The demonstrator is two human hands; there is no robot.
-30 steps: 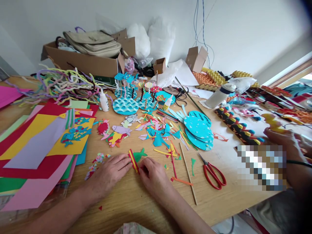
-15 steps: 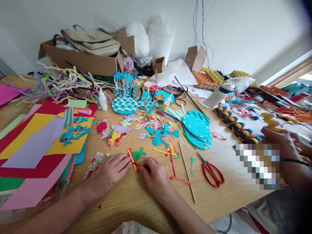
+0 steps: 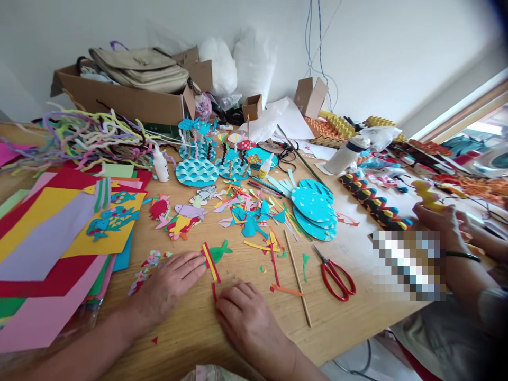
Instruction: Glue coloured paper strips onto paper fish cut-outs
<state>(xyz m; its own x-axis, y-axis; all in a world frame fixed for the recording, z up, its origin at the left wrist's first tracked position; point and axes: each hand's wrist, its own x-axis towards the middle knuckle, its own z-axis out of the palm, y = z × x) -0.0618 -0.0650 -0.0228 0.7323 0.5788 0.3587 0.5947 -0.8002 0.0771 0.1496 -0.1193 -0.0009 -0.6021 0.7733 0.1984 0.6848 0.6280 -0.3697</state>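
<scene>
A green paper fish (image 3: 219, 252) lies on the wooden table with red and yellow strips (image 3: 211, 262) across its left end. My left hand (image 3: 180, 275) lies flat, its fingers together and its fingertips pressing the left end of the fish and strips. Below and to the right, my right hand (image 3: 242, 309) is closed, with a short red strip (image 3: 214, 292) sticking out at its fingertips. Small coloured paper bits (image 3: 148, 270) lie just beyond my left hand.
Red-handled scissors (image 3: 337, 278) and a wooden stick (image 3: 297, 278) lie to the right. Paper scraps and blue discs (image 3: 313, 206) are farther back. Coloured sheets (image 3: 35, 317) cover the left side. At far right, another person's hands (image 3: 440, 222) hold a yellow piece.
My right hand has moved down, away from the fish, with a red strip at its fingers. My left hand stays by the fish. The whole view has shifted slightly.
</scene>
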